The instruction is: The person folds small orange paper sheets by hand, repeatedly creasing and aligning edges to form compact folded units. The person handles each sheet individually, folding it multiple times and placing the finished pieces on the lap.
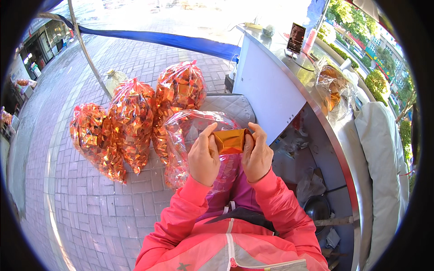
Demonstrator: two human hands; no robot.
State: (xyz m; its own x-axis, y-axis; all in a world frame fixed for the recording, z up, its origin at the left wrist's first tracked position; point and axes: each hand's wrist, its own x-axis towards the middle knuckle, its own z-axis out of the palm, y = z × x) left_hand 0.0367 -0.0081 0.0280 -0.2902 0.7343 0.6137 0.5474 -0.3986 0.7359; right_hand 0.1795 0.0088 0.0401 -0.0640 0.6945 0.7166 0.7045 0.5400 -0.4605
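A folded piece of shiny gold foil paper [230,141] is held level over my lap. My left hand [204,158] pinches its left end between thumb and fingers, while my right hand [257,155] grips the right end. Fingertips cover both ends of the piece. Beneath and behind my hands, a large clear plastic bag with pink markings [178,132] lies over my knees, and some red and orange pieces show low in it. Behind that bag is a grey quilted pad [234,107].
Several clear bags stuffed with gold-orange foil pieces [132,118] stand on the brick paving [101,210] to the left. On the right is a metal-edged counter [313,89] with a smartphone on a stand [296,38] and a plastic-wrapped bundle [332,91]. A thin pole [84,50] rises behind the bags.
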